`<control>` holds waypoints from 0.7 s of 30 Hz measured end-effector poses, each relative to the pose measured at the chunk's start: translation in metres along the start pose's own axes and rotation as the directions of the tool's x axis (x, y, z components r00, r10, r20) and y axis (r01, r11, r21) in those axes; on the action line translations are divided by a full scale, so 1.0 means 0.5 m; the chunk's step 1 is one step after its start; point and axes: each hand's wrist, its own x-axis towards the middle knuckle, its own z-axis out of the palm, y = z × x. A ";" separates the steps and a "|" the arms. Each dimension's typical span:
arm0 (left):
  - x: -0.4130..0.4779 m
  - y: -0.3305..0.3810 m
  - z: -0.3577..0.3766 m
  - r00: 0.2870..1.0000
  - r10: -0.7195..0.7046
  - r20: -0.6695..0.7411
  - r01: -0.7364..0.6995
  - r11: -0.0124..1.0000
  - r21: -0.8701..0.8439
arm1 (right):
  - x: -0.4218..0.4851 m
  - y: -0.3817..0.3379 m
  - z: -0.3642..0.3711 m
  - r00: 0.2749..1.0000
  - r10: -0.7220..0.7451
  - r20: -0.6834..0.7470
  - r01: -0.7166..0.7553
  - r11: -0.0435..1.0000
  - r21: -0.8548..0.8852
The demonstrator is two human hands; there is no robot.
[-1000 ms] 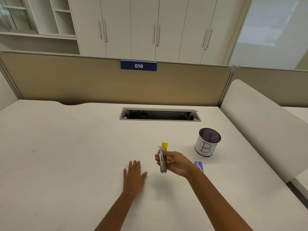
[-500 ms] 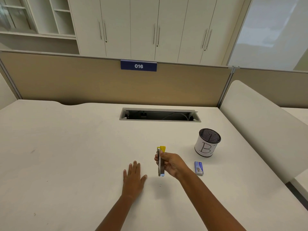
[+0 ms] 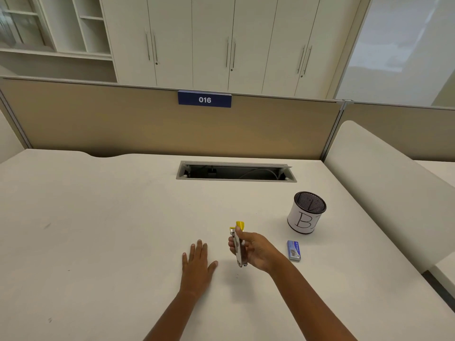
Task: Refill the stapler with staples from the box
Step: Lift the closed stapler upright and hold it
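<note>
My right hand grips a small stapler with a yellow top and a silver metal body, held above the desk with its yellow end pointing away from me. My fingers wrap round its middle. A small blue staple box lies flat on the desk just right of that hand, closed as far as I can see. My left hand rests flat on the desk, fingers straight and spread, a little left of the stapler.
A black mesh pen cup with a white label stands behind the staple box. An open cable slot is cut into the white desk further back. A beige partition closes the far edge, a white divider the right.
My right hand has drawn the stapler slightly left and uncovered the staple box, which was partly hidden behind the wrist. The left hand has stayed flat on the desk.
</note>
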 end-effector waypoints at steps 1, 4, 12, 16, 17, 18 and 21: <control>0.000 0.000 0.000 1.000 0.002 -0.002 -0.002 1.000 -0.004 | 0.000 -0.002 0.001 1.000 0.002 0.015 -0.002 1.000 0.001; -0.001 0.000 -0.002 1.000 0.004 -0.004 -0.004 1.000 -0.010 | -0.002 -0.008 0.001 0.999 0.021 0.025 -0.021 1.000 -0.017; -0.002 -0.001 -0.003 1.000 0.011 0.001 -0.011 1.000 0.006 | 0.004 -0.007 -0.006 0.998 0.065 0.016 -0.067 0.991 0.116; -0.003 -0.002 -0.002 1.000 0.011 -0.001 -0.011 1.000 -0.002 | 0.001 -0.011 -0.013 0.997 0.053 0.049 -0.057 0.996 0.071; -0.003 -0.002 -0.001 1.000 0.010 -0.001 -0.010 1.000 0.004 | 0.001 -0.011 -0.014 0.997 0.051 0.053 -0.054 0.996 0.064; -0.002 -0.002 -0.001 1.000 0.009 -0.001 -0.009 1.000 0.011 | 0.002 -0.009 -0.015 0.998 0.050 0.048 -0.053 0.996 0.072; -0.001 -0.001 -0.001 1.000 0.008 0.001 -0.008 1.000 0.020 | 0.004 -0.005 -0.013 0.999 0.030 0.010 -0.031 0.995 0.090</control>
